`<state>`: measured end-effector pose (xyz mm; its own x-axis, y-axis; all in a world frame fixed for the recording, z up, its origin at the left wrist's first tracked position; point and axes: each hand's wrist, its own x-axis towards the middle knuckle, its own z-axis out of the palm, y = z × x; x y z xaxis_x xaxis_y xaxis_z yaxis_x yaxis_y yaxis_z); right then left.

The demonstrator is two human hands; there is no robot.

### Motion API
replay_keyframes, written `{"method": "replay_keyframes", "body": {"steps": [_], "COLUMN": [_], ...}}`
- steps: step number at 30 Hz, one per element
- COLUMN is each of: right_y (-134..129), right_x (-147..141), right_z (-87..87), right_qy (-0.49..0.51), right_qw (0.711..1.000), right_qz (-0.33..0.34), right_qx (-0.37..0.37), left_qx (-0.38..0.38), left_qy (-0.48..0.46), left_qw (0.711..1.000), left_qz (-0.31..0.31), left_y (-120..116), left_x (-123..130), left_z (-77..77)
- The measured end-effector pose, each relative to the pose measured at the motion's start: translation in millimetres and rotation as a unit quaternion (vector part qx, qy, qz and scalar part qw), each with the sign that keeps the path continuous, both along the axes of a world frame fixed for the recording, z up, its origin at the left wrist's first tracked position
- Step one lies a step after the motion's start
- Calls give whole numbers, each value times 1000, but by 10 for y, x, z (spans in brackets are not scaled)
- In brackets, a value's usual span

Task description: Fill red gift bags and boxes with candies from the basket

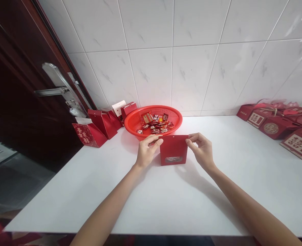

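Observation:
A red paper gift box stands upright on the white table, with a small hole near its top edge and an oval window low on its front. My left hand pinches its upper left corner between thumb and fingers. At the upper right corner, my right hand grips the box the same way. Right behind the box sits a red plastic basket with wrapped candies lying in it. What the box's window shows inside is too small to name.
Several red paper boxes stand at the table's left back edge, beside a dark door with a metal handle. More red boxes with ribbons sit at the far right. A tiled wall runs behind the white table.

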<state>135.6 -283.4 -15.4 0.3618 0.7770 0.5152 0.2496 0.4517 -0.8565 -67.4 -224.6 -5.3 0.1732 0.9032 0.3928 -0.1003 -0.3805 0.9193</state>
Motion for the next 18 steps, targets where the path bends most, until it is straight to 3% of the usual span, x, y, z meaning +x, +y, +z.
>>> {"method": "replay_keyframes", "body": {"steps": [9, 14, 18], "right_y": [-1, -37, -58], "right_x": [150, 154, 124], "right_z": [75, 95, 101], "right_qy": [27, 12, 56], "right_qw": [986, 985, 979], "right_qz": [142, 156, 176], "right_qx": [-79, -76, -84], "left_qx": [-64, -101, -125], "left_qy": [-21, -54, -61], "left_qw": [996, 990, 985], "left_qz": [-66, -83, -101], "left_y": [39, -9, -63], "left_x": [-98, -119, -126], "left_z": [5, 31, 46]}}
